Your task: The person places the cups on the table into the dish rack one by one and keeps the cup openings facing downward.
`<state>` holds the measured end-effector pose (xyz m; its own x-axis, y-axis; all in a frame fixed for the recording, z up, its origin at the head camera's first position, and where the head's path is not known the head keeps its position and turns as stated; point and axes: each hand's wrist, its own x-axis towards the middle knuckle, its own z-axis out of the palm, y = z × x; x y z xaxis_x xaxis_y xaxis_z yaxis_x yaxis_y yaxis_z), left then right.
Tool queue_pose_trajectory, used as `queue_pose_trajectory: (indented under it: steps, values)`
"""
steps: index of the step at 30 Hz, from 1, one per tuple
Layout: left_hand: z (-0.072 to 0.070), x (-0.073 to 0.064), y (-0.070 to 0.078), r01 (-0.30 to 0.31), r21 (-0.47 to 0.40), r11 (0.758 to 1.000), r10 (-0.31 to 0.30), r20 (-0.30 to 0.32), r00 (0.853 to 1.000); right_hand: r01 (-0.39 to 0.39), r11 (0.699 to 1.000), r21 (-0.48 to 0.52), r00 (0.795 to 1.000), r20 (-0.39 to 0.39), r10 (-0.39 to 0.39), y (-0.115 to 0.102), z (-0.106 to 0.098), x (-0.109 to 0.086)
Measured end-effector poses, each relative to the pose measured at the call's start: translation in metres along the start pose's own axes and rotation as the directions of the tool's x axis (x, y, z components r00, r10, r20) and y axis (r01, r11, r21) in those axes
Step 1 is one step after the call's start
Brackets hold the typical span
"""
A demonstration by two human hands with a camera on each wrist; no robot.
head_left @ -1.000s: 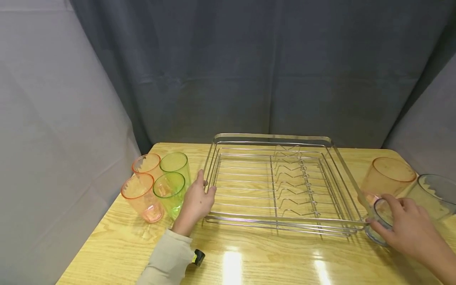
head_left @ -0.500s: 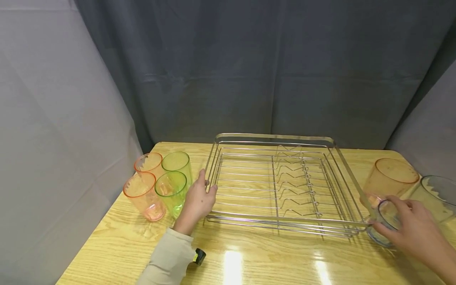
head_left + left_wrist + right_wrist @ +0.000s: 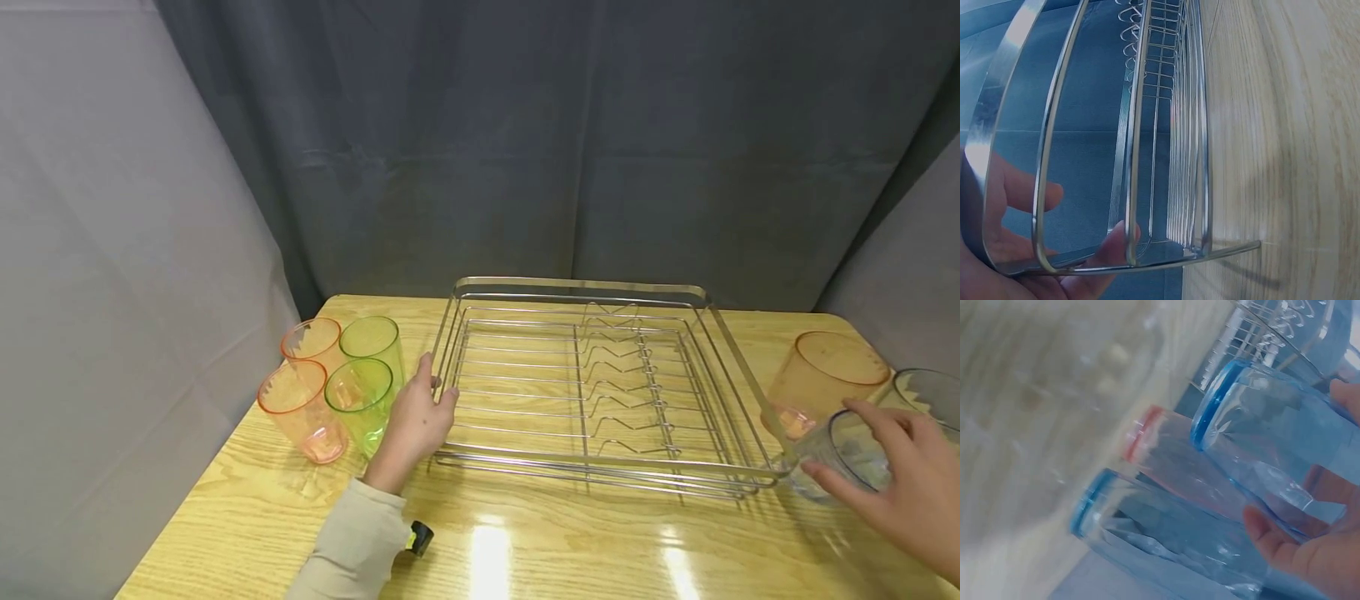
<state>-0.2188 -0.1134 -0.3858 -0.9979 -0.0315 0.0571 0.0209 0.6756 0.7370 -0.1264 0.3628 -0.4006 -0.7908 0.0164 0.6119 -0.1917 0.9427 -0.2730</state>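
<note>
My left hand (image 3: 416, 417) grips the left side of a wire dish rack (image 3: 577, 284). In the left wrist view its fingers curl round the chrome rim (image 3: 979, 156). At the rack's front right corner my right hand (image 3: 900, 483) holds a clear, blue-tinted tumbler (image 3: 813, 457). In the head view that tumbler is tilted, its base toward the rack. In the right wrist view, thumb and fingers wrap its body (image 3: 1266, 425); the base stands apart from the tabletop. Behind it are an orange tumbler (image 3: 825, 375) and another clear bluish tumbler (image 3: 926, 392), partly hidden by the hand.
To the left of the rack, two orange tumblers (image 3: 303, 417) and two green tumblers (image 3: 360, 408) stand close together, right beside my left hand. All stands on a wooden table (image 3: 570, 550). A dark curtain (image 3: 450, 167) hangs behind, with pale cloth (image 3: 112, 250) at the sides.
My right hand has moved right with the bluish tumbler, which has gone from beside the rack's corner to a more tilted pose. The left hand and the rack have stayed put.
</note>
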Motion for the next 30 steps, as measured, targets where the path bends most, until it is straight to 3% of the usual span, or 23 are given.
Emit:
queue_pose_trajectory:
  steps: [6, 13, 17, 21, 25, 30]
  values:
    - [-0.001, -0.002, -0.001, 0.013, -0.009, 1.000, -0.013, -0.004, 1.000, 0.083, 0.996, 0.014, 0.985, -0.151, -0.080, -0.007, -0.007, 0.009]
    - [-0.001, 0.000, -0.001, -0.003, -0.013, 1.000, 0.003, 0.000, 1.000, 0.095, 0.992, 0.088, 0.978, -0.195, -0.077, -0.016, -0.016, 0.015]
    - [-0.001, 0.000, -0.002, -0.021, -0.005, 1.000, 0.021, -0.005, 1.000, 0.122, 0.990, 0.070, 0.966, -0.237, -0.102, -0.024, -0.023, 0.020]
    - [0.000, 0.000, -0.002, -0.023, -0.004, 1.000, 0.022, -0.008, 1.000, 0.082, 0.992, 0.096, 0.970, -0.237, -0.057, -0.030, -0.028, 0.023]
    - [0.000, 0.000, -0.001, -0.019, -0.014, 1.000, 0.019, -0.002, 1.000, 0.028, 0.979, 0.201, 0.971, -0.237, 0.021, -0.035, -0.028, 0.023]
    - [0.000, -0.001, 0.000, -0.004, -0.009, 1.000, 0.004, -0.004, 1.000, 0.056, 0.965, 0.257, 0.972, -0.235, 0.006, -0.047, -0.028, 0.022]
